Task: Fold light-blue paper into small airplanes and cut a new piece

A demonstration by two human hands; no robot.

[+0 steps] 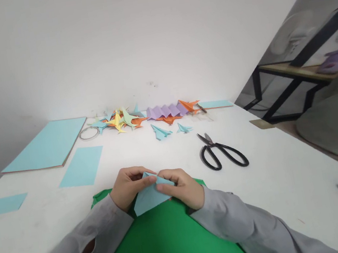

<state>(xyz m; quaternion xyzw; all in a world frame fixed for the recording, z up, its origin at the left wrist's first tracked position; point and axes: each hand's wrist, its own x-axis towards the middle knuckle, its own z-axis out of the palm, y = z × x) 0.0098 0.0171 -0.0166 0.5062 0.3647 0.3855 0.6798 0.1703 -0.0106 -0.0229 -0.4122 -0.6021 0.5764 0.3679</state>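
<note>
White wall (154, 38) stands behind your white table (148, 156), with folded figures (117, 121) along its far edge. Your left hand (129, 188) and right hand (184, 186) hold the blue paper (150, 199) between them, near the middle, above green material (163, 248). Each thumb presses its face, pinching it against fingers partly hidden behind; how those lie, you cannot tell. Scissors (212, 145) lie to the right, blades parted, well apart from your hands; blue sheets (81, 167) lie left.
</note>
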